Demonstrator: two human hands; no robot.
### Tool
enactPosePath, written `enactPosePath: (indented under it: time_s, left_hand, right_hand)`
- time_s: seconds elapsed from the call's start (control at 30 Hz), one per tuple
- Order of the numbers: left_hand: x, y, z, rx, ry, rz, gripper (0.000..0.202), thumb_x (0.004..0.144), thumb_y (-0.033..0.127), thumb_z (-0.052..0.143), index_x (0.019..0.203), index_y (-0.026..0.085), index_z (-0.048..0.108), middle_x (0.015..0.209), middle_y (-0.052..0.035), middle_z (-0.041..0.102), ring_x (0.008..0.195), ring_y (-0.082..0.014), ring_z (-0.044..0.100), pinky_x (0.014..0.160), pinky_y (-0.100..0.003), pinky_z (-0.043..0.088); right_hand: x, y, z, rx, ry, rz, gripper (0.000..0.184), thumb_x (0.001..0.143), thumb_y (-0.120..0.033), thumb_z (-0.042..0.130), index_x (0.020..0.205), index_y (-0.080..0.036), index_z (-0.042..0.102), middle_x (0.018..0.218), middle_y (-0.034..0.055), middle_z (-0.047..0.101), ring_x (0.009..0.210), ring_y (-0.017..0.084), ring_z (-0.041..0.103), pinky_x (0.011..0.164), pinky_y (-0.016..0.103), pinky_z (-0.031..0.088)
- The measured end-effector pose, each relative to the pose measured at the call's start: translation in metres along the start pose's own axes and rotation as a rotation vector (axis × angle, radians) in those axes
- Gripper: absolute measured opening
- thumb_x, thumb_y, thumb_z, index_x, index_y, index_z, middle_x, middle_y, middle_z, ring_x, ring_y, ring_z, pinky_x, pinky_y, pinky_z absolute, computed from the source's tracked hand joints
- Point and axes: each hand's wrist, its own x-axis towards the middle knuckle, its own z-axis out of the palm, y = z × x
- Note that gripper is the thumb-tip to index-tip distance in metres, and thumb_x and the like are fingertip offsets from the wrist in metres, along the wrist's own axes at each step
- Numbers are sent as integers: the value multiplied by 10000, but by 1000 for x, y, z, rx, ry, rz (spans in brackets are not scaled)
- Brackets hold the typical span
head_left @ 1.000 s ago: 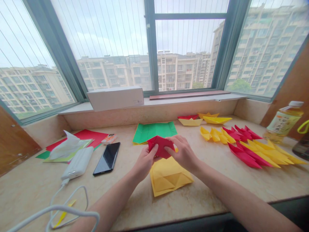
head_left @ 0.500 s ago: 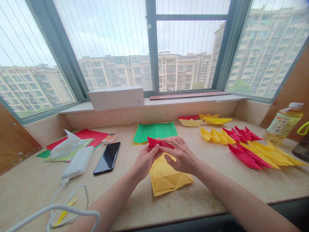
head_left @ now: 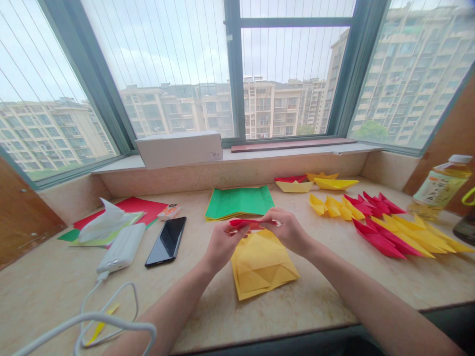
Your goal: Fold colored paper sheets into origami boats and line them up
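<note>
Between my two hands is a small piece of folded red paper (head_left: 254,224), held up level above the counter. My left hand (head_left: 224,242) pinches its left end, thumb along the near side. The right end is pinched by my right hand (head_left: 287,228), and fingers cover part of the paper at both ends. Just below lies a stack of creased yellow paper (head_left: 265,264). Behind my hands sits a green sheet (head_left: 241,201) with fold lines, on top of yellow paper.
Several folded yellow boats (head_left: 411,235) and red boats (head_left: 382,240) stand at the right, near a drink bottle (head_left: 441,185). On the left are a phone (head_left: 166,242), a white power bank (head_left: 122,249) with a looping cable (head_left: 111,321), tissues (head_left: 102,222) and red sheets (head_left: 143,210).
My right hand has shifted from lying over the red paper to pinching its right end. The paper has turned from a raised pointed shape to a thin, level strip in view.
</note>
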Motion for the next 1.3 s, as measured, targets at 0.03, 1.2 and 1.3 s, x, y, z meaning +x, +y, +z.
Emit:
enactPosePath:
  time_s: [0.03,1.2,1.3]
  left_hand:
    - [0,0,-1,95,11,43,179,828,288,690,894,137,760,818,-64,753,716,-174,663,681,-273,524]
    - [4,3,-10,317,-190,-53,375,925,438,539,1007,135,744,847,-81,758,590,-169,693,530,-237,492]
    - [7,-2,-12,260,-151,-60,404,918,457,538,1045,131,741,873,-97,761,595,-175,700,530,-241,499]
  right_hand:
    - [0,0,-1,-33,-16,-26,124,908,-245,659,834,-207,751,751,41,679,748,193,613,702,321,455]
    - [5,-4,-20,-26,-139,96,144,867,-268,697,753,-182,708,686,2,678,654,138,584,607,245,416]
    - [6,0,-20,96,-166,228,123,836,-305,715,887,-193,729,790,11,732,712,154,631,629,253,458]
